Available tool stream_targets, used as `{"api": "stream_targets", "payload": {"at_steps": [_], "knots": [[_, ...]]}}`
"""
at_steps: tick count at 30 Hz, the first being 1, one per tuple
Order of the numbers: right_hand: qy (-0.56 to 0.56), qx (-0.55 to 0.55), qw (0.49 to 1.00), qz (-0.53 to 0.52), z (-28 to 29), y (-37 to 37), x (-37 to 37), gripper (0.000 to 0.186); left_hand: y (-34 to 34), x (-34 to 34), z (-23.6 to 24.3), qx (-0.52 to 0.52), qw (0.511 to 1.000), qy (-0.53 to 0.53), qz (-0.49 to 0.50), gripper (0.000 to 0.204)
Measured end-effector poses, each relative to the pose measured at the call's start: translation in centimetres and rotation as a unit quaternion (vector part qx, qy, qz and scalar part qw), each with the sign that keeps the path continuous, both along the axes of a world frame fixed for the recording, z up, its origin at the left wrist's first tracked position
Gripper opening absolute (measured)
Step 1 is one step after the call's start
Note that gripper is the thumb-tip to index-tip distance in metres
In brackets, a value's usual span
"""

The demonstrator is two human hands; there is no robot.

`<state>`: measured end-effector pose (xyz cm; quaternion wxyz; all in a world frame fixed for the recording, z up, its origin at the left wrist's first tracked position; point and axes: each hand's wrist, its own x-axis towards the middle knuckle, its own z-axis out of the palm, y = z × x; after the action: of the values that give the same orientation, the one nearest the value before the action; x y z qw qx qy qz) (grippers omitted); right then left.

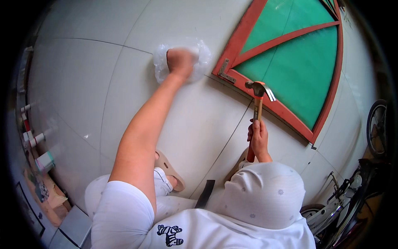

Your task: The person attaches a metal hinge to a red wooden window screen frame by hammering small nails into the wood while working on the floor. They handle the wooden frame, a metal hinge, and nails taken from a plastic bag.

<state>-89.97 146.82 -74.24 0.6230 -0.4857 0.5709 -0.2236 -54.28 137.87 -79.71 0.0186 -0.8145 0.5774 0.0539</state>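
My left hand [179,62] is stretched forward over a crumpled clear plastic bag [161,71] on the floor, its fingers closed and blurred; whatever they hold cannot be made out. My right hand [259,137] grips a claw hammer [257,110] by its handle, with the steel head raised in front of it. Beyond the hammer lies a red wooden frame [282,39] with green panels [298,83] and a metal corner bracket [227,71] at its near-left corner.
Grey-white tiles [87,95] form the floor under my sandalled feet [173,176]. Along the left edge are white pipe pieces [38,139], a small box [44,162] and cardboard [52,193]. Bicycles [344,199] stand at the right edge.
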Motion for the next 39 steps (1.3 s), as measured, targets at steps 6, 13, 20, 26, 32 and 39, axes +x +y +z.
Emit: {"api": "stream_targets", "payload": {"at_steps": [6,13,20,26,32,39], "knots": [[0.017,0.006,1.0,-0.012,-0.1,-0.1,0.0,0.033,0.6,-0.3,1.2,-0.258,0.955,0.146,-0.025,0.009],[0.013,0.022,1.0,0.01,-0.5,0.0,-0.2,0.031,-0.4,-5.0,5.1,-0.267,0.839,0.467,0.077,0.017],[0.01,0.026,1.0,-0.005,-0.1,-0.2,0.0,0.031,2.6,-10.1,2.3,-0.255,0.836,0.483,-0.059,0.011],[0.001,0.028,1.0,-0.01,-0.5,-0.2,-0.2,0.03,-0.4,-8.2,1.2,-0.339,0.883,0.314,-0.086,0.007],[0.009,0.035,0.999,-0.005,-0.2,-0.4,-0.1,0.031,-1.9,-8.4,0.8,-0.302,0.909,0.264,-0.11,0.007],[0.009,0.037,0.999,-0.009,-0.3,-0.5,-0.1,0.033,-2.4,-8.2,-0.2,-0.275,0.928,0.207,-0.14,0.009]]}}
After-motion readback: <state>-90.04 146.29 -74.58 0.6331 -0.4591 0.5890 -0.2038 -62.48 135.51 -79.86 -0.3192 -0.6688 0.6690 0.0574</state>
